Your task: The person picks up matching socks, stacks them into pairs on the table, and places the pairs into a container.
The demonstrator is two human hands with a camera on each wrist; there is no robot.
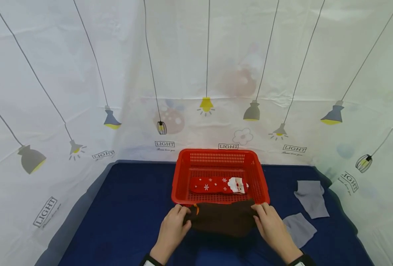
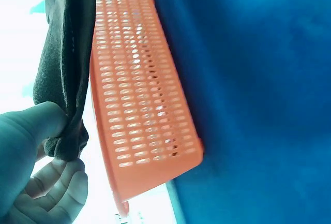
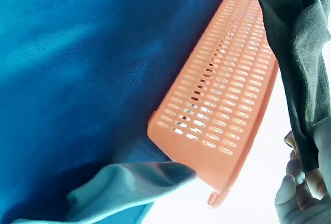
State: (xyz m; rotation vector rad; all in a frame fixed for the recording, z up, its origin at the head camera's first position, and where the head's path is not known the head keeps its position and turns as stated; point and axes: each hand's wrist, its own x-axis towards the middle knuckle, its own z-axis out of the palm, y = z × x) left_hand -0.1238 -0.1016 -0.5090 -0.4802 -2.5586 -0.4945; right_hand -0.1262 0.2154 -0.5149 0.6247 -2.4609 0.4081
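Note:
A dark brown sock (image 1: 221, 218) with a small orange mark near its left end is stretched sideways in front of the red basket's near side. My left hand (image 1: 173, 227) pinches its left end between thumb and fingers. The other end is pinched by my right hand (image 1: 273, 228). Both wrist views show the sock (image 2: 72, 53) raised above the blue cloth, with its fabric hanging in folds. Inside the red basket (image 1: 180, 173) lies a red sock (image 1: 213, 185) with white snowflakes and a Santa figure.
Two grey socks lie on the dark blue cloth (image 1: 133, 207) to the right: one grey sock (image 1: 312, 199) farther back, another grey sock (image 1: 299, 229) beside my right hand. A white curtain (image 1: 196, 48) printed with hanging lamps encloses the back and sides.

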